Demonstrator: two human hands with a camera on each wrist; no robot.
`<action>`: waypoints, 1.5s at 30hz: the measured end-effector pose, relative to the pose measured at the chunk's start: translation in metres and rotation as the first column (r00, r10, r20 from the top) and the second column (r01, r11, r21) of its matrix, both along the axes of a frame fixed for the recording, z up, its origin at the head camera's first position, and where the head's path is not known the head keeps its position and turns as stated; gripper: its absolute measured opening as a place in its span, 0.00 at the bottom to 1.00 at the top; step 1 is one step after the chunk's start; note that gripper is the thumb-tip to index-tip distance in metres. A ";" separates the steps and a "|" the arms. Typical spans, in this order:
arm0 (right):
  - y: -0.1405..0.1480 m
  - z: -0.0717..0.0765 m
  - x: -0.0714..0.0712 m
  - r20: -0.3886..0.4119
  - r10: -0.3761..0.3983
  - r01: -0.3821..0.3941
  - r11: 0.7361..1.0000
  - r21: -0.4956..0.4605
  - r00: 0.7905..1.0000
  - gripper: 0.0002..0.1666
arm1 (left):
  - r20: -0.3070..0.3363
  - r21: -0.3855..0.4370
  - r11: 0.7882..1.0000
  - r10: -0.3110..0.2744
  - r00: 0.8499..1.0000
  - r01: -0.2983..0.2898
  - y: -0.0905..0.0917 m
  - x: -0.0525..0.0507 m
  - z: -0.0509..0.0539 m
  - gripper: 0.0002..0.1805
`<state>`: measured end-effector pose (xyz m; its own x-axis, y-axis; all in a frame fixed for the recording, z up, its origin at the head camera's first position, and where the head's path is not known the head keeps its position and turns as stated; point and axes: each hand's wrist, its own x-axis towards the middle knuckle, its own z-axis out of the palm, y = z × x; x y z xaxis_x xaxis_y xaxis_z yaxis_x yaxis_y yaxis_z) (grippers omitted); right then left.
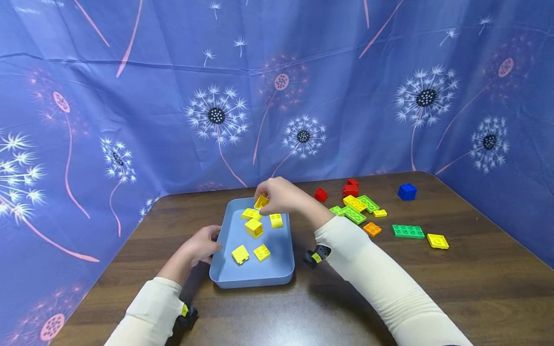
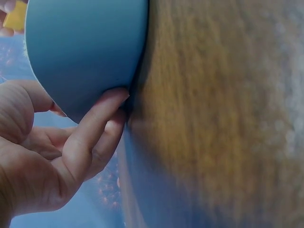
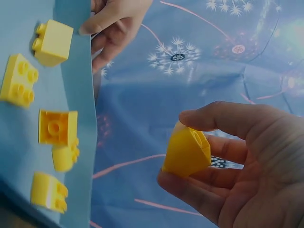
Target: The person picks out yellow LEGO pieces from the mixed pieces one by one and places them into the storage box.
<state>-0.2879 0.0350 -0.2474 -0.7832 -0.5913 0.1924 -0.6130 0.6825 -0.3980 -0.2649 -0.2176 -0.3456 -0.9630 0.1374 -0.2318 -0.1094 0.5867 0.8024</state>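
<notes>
A cream-white fabric sleeve covers the left forearm, its edge ending short of the bare left hand. The right forearm wears a cream-white fabric sleeve too, finely ribbed and creased in soft folds, stopping before the bare right hand. At each cuff sits a small, chunky black wrist camera bearing a bright yellow patch.
</notes>
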 end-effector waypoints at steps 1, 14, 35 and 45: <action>-0.004 -0.001 -0.002 0.007 -0.001 0.001 1.000 -0.004 1.000 0.15 | -0.002 0.000 1.000 0.001 1.000 -0.001 0.000 0.000 0.000 0.34; -0.026 -0.033 -0.033 0.146 -0.113 0.118 0.993 -0.026 0.983 0.17 | 0.006 0.005 1.000 -0.005 1.000 0.005 0.002 -0.003 0.001 0.34; -0.026 -0.064 -0.041 0.301 -0.175 0.119 0.973 0.196 0.937 0.13 | -0.002 0.009 1.000 0.000 1.000 0.000 0.003 0.000 0.000 0.33; -0.020 -0.056 -0.041 0.278 -0.160 0.108 0.975 0.192 0.947 0.18 | -0.006 0.011 1.000 0.009 1.000 -0.009 0.000 0.000 0.000 0.34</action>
